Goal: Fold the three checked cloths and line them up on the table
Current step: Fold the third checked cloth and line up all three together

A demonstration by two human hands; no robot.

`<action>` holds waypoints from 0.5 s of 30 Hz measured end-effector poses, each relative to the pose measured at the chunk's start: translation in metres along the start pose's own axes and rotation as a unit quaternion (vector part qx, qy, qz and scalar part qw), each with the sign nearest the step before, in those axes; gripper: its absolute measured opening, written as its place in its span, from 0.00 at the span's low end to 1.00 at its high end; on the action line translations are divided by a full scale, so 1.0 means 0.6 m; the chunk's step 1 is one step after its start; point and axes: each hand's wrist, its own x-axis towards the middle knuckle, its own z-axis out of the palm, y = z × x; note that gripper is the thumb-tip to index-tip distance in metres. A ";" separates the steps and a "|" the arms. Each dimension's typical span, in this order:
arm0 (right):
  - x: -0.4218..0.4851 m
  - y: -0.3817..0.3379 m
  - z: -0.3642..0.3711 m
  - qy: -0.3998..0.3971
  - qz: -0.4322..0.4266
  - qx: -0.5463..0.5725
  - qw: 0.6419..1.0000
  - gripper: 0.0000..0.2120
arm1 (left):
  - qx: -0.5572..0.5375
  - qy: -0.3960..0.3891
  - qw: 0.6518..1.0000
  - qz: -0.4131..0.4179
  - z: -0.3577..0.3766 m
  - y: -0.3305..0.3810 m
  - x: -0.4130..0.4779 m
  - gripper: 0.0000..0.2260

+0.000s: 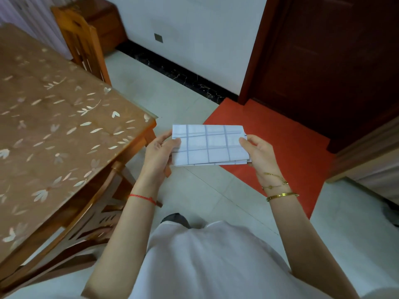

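A white checked cloth (210, 145) with thin blue lines is folded into a flat rectangle and held in the air in front of me, over the floor to the right of the table. My left hand (160, 151) pinches its left edge, thumb on top. My right hand (258, 152) pinches its right edge. The table (56, 134) with a brown flower-print cover is at the left. No other checked cloth is in view.
A wooden chair (81, 43) stands at the table's far side, and another chair's back (95, 214) is tucked under its near edge. A red mat (287, 147) lies before a dark door (328, 61) at the right. Pale tiled floor lies below.
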 end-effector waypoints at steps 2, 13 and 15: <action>0.017 0.000 -0.009 0.000 0.001 0.008 1.000 0.06 | 0.012 -0.002 1.000 0.000 0.013 0.006 0.013 0.14; 0.153 -0.002 -0.039 0.026 0.003 0.002 1.000 0.08 | 0.034 -0.011 0.999 -0.010 0.084 0.031 0.163 0.18; 0.193 -0.004 -0.043 0.029 0.005 0.002 1.000 0.06 | 0.033 -0.026 0.999 -0.002 0.100 0.039 0.201 0.16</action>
